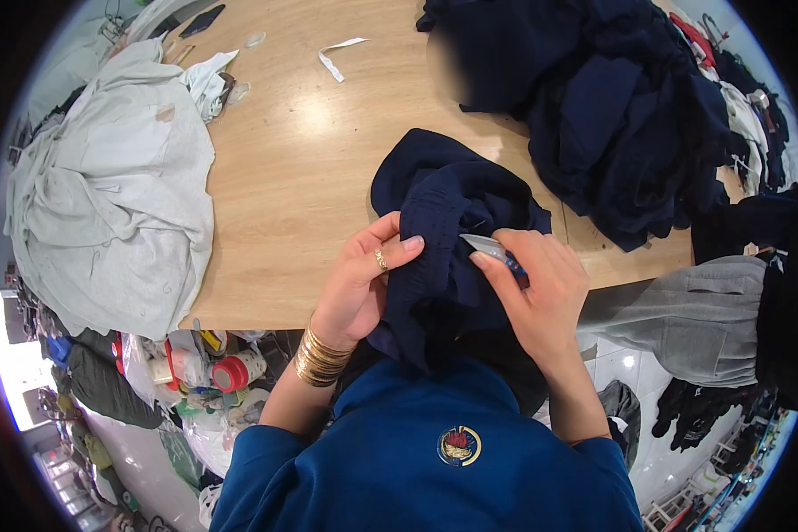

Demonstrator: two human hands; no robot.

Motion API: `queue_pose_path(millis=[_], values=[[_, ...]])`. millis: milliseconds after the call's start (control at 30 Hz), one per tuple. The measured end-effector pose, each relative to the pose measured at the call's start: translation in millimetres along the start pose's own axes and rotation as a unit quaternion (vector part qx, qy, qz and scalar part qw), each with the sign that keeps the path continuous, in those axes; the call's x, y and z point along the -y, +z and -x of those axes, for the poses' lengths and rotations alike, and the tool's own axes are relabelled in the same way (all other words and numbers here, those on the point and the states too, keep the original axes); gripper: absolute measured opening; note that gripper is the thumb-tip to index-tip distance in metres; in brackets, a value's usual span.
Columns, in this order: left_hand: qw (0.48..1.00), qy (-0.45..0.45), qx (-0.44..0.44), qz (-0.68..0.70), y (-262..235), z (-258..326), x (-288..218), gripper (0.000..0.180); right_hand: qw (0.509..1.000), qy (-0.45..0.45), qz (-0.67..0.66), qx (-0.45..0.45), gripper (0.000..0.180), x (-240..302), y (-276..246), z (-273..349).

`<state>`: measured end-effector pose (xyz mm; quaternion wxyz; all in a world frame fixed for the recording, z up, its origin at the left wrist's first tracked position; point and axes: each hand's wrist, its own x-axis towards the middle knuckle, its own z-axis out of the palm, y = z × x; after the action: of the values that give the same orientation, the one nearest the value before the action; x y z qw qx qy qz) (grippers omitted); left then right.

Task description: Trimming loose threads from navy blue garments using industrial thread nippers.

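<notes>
The navy garment lies bunched at the near edge of the wooden table, its lower part hanging over the edge toward the person's blue top, and both hands hold it there. The left hand, with a gold ring on one finger and a stack of gold bangles at the wrist, pinches a fold of the dark fabric between thumb and fingers on the garment's left side. The right hand is closed round a small blade-like tool with a pale metal tip and a dark handle; the thumb and forefinger press it down, and its tip rests against the cloth just right of the left thumb. Below the table's edge on the left stands a clutter of bottles and tubs, among them a container with a red lid. To the right, off the table, a grey garment hangs near the person's right forearm. Farther out on the left half of the table spreads a large heap of pale grey-green clothing, draping over the edge. On the right half sits a big pile of dark navy clothes, well apart from the held garment. Near the far edge lie a white strip of fabric and a dark flat phone-like object.
</notes>
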<state>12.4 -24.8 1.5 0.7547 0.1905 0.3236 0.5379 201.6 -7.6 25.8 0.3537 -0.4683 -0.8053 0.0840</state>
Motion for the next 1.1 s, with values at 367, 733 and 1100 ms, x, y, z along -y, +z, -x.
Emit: queue_pose_path(millis=[367,733,1100], values=[[0.991,0.084,-0.023,-0.103,10.5,4.3,0.3,0.032,0.998,0.033,-0.049,0.002,0.028,0.2,-2.8,1.8],[0.936,0.215,-0.054,-0.273,15.9,6.7,5.5,0.062,0.995,-0.050,0.087,0.007,0.028,-3.2,-8.8,1.9],[0.883,0.276,-0.065,-0.375,17.1,9.1,6.1,0.062,0.993,-0.051,0.101,0.030,0.028,0.5,-15.3,0.5]])
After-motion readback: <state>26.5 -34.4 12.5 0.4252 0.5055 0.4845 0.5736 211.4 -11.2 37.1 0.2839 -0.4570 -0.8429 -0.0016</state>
